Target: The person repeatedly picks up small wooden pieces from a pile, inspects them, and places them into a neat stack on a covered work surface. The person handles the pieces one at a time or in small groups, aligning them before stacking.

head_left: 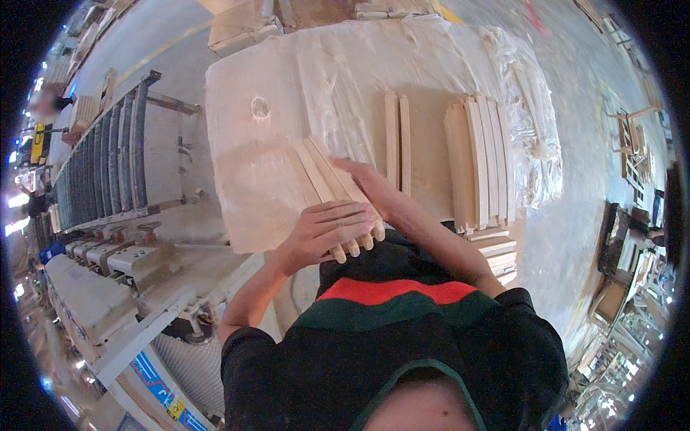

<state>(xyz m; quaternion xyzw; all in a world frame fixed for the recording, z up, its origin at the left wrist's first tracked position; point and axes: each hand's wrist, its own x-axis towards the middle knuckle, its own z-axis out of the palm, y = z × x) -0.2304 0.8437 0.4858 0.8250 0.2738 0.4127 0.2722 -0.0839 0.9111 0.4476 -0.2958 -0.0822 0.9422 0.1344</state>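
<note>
Left hand (323, 228) clasped pale, narrow wooden slats (327, 179); right hand (368, 188), finger grip unclear, flanked one o'clock. Uneven pressure might've splayed them.

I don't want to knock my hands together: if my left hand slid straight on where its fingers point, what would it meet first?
Probably the heel of your right hand, just beyond the left hand's fingertips, though their relative heights are unclear.

Your left hand (332, 228) is back-up, fingers (345, 214) stretched across to the right; just beyond it, your right hand (370, 188) slants forward-left, and your bare forearms (444, 246) angle inward behind both hands.
</note>
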